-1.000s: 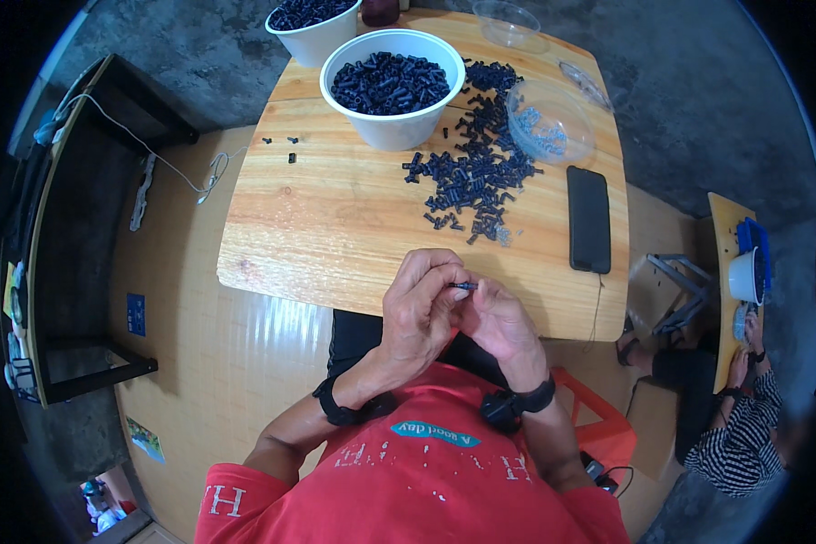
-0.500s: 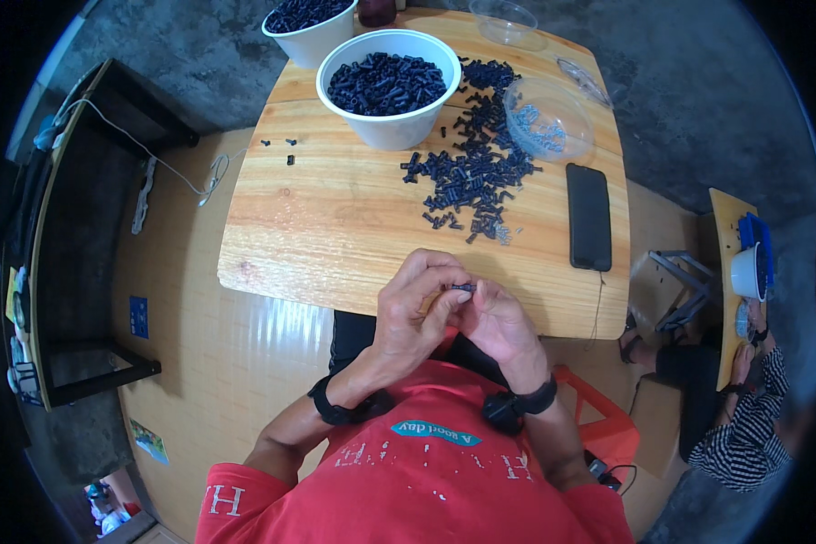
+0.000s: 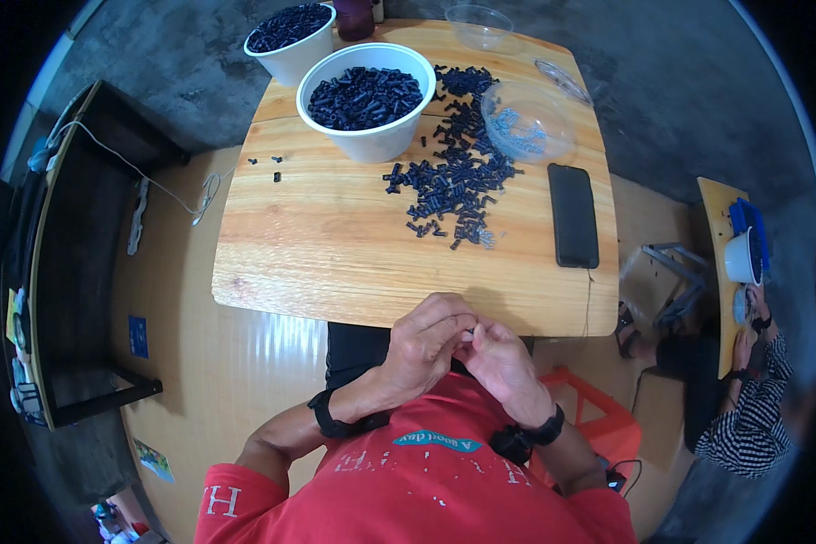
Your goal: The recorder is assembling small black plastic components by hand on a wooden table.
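My left hand (image 3: 429, 343) and my right hand (image 3: 506, 364) meet fingertip to fingertip just in front of the table's near edge. Between their pinched fingers is a small black tubular piece (image 3: 469, 333), mostly covered by the fingertips. Beyond the hands, a loose pile of similar black pieces (image 3: 449, 192) spreads over the wooden table (image 3: 308, 245). A few tiny clear or silvery bits (image 3: 487, 239) lie at the pile's near end. More pale small parts sit in a clear round bowl (image 3: 553, 136) at the pile's right.
A white tub (image 3: 381, 145) full of black pieces stands at the back, with another filled tub (image 3: 299, 63) behind it. A black phone (image 3: 573, 218) lies at the right. Three stray pieces (image 3: 277, 177) are at the left. A co-worker (image 3: 743, 426) sits at another table, far right.
Both hands have come down and nearer to my body, still together around the small black piece, which is now more hidden. The table's contents sit slightly left in view.
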`<act>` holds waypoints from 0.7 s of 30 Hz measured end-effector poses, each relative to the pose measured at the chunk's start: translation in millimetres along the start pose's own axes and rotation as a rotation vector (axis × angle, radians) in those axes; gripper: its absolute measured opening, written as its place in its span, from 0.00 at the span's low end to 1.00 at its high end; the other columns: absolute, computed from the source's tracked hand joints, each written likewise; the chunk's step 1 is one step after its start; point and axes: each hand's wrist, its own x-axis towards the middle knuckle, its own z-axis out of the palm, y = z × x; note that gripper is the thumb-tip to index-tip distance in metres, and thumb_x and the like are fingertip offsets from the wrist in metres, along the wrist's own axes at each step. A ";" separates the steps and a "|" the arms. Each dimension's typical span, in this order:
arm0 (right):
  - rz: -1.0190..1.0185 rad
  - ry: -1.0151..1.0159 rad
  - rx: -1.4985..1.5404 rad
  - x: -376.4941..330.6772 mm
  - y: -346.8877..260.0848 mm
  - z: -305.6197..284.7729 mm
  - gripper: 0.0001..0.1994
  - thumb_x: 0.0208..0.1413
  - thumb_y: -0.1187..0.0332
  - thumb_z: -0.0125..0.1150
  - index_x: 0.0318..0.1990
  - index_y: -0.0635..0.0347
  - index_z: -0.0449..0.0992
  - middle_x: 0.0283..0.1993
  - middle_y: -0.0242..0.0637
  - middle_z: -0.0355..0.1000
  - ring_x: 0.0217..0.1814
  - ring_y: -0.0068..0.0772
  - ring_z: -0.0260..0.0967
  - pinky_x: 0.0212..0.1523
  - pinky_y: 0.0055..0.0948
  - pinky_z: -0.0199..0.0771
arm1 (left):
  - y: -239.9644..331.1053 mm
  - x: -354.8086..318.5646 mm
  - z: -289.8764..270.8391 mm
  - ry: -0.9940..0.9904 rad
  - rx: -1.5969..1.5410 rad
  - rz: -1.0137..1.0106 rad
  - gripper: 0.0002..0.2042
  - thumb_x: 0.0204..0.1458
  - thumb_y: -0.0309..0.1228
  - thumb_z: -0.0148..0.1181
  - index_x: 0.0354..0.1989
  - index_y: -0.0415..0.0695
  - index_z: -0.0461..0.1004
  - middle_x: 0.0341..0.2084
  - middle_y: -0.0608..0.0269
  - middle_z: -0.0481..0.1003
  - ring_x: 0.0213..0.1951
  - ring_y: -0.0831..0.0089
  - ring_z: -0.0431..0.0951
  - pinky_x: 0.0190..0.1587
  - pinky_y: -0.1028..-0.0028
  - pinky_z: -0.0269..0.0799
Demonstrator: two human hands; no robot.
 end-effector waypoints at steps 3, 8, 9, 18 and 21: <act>-0.008 0.022 0.025 -2.2 1.1 -2.7 0.15 0.62 0.64 0.55 0.51 0.63 0.71 0.46 0.35 0.72 0.51 0.31 0.67 0.58 0.38 0.64 | 0.6 0.9 0.3 -0.041 -0.016 -0.038 0.13 0.38 0.10 0.60 0.34 0.35 0.77 0.35 0.55 0.76 0.38 0.62 0.78 0.37 0.71 0.74; -0.091 0.065 0.034 -0.3 -19.2 6.8 0.14 0.63 0.63 0.52 0.50 0.63 0.72 0.45 0.37 0.72 0.47 0.31 0.69 0.49 0.36 0.71 | 8.8 22.0 -15.5 -0.090 -0.091 -0.149 0.13 0.44 0.18 0.64 0.41 0.37 0.76 0.40 0.54 0.75 0.43 0.62 0.76 0.43 0.69 0.73; -0.180 0.101 -0.009 -6.8 -27.9 8.5 0.14 0.63 0.64 0.51 0.50 0.63 0.72 0.44 0.37 0.72 0.44 0.31 0.70 0.46 0.35 0.72 | 7.6 30.5 -23.0 -0.065 -0.109 -0.112 0.15 0.46 0.21 0.65 0.44 0.38 0.75 0.42 0.54 0.75 0.45 0.62 0.76 0.46 0.69 0.72; -0.989 1.035 -0.671 -103.8 -120.4 -87.5 0.15 0.61 0.71 0.56 0.55 0.62 0.71 0.39 0.29 0.69 0.36 0.17 0.65 0.37 0.18 0.69 | -89.9 71.7 -71.5 0.125 0.348 -0.295 0.12 0.51 0.17 0.57 0.44 0.36 0.76 0.39 0.55 0.76 0.39 0.64 0.78 0.43 0.73 0.73; -0.938 1.108 -0.628 -114.9 -124.1 -140.7 0.17 0.60 0.69 0.58 0.57 0.60 0.71 0.39 0.28 0.70 0.35 0.15 0.65 0.37 0.16 0.68 | -107.7 77.1 -66.2 0.184 0.414 -0.277 0.16 0.48 0.13 0.53 0.46 0.38 0.75 0.44 0.51 0.76 0.45 0.54 0.77 0.47 0.66 0.73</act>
